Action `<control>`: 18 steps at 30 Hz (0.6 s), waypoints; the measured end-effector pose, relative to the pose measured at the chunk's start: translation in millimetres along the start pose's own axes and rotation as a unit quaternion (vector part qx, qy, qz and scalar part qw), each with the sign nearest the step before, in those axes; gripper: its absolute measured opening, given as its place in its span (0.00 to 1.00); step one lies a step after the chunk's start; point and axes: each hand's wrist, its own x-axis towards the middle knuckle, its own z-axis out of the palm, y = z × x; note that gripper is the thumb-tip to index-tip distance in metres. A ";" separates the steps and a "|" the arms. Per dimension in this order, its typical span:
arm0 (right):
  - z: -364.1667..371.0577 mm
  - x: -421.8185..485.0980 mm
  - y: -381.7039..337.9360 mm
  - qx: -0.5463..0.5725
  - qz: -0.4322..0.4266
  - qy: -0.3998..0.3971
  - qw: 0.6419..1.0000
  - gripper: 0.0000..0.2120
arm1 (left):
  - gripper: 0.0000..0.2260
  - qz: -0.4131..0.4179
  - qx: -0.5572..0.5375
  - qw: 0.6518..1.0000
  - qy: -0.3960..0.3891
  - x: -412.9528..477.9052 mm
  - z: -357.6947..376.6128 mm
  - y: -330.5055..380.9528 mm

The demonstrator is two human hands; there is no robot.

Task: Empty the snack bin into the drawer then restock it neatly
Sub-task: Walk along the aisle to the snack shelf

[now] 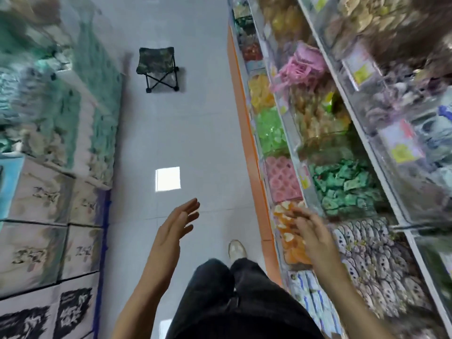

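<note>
Hands are both bare and hold nothing. Left hand (176, 226) is flat with straight fingers, out over the floor (186, 133). Right hand (310, 231) has loose, spread fingers and reaches to the bin (283, 250) of orange snacks on the low shelf (254, 152); blur hides whether it touches. The job looks like it is only starting: the bin seems full and sits in its row. Next, both hands must grip the bin and pull it out. No drawer can be picked out near the hands.

Blur leaves the yellow shelf tags (401, 152) and the cartons' dark print (45, 193) unreadable.
</note>
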 end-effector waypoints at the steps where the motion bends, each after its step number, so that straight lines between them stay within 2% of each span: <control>1: 13.9 29.5 -19.8 0.000 -0.015 -0.015 1.000 0.09 | 0.23 -0.008 -0.002 1.000 0.010 12.1 -6.1 5.9; 5: 70.6 131.3 -88.3 -0.003 -0.087 -0.072 0.994 0.11 | 0.22 -0.024 -0.019 0.998 0.050 62.7 -28.0 27.2; 9: 122.8 212.1 -134.8 -0.011 -0.110 -0.114 0.987 0.10 | 0.18 -0.032 -0.032 0.996 0.072 139.3 -47.1 50.3; 18: 206.3 344.3 -195.7 -0.019 -0.062 -0.070 0.995 0.10 | 0.19 0.026 -0.053 0.997 0.042 361.1 -114.2 153.3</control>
